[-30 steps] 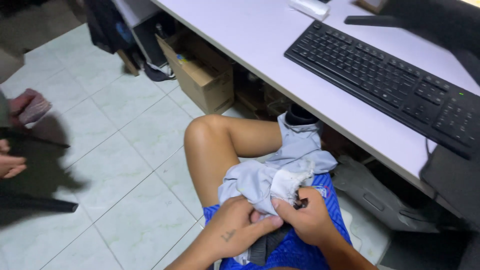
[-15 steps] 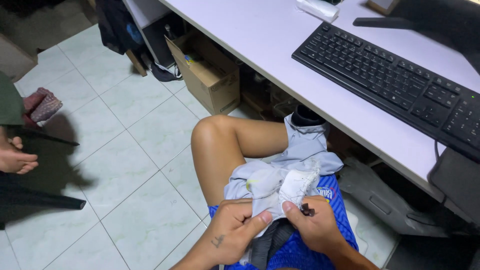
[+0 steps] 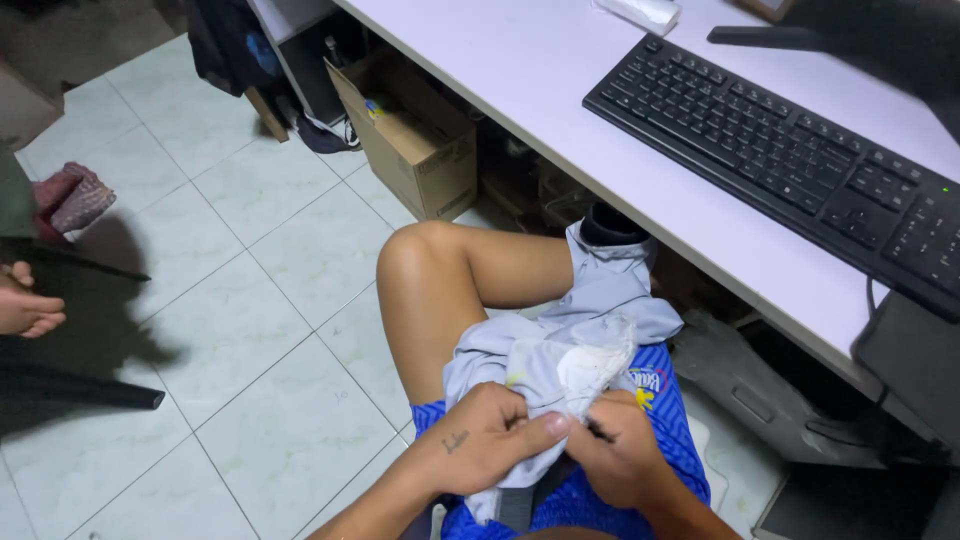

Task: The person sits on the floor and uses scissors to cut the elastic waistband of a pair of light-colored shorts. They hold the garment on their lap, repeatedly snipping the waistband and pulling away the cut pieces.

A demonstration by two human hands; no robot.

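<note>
Nearest to me, the person sits with both hands low over the lap. The left hand (image 3: 478,440) is closed on a fold of the grey garment (image 3: 565,345), the thumb pressing the cloth from above. The right hand (image 3: 620,455) is just beside it, touching the same fold, and pinches a small dark thing (image 3: 600,432) between the fingers; it is too small to tell what it is. The two hands are close together, almost touching. The garment lies on the blue shorts (image 3: 660,420) and spreads over the thigh toward the desk.

The bare knee (image 3: 410,255) stands up on the left of the garment. To the left of the knee the tiled floor (image 3: 250,330) gives open room. On the right the edge of the white desk (image 3: 560,90) runs near the leg and closes this side; dark things under the desk are hard to see.

Farther on, a black keyboard (image 3: 790,150) lies on the desk. A cardboard box (image 3: 415,140) stands on the floor below the desk edge. At the far left, another person's bare foot (image 3: 25,305) rests beside a dark chair leg (image 3: 70,385).
</note>
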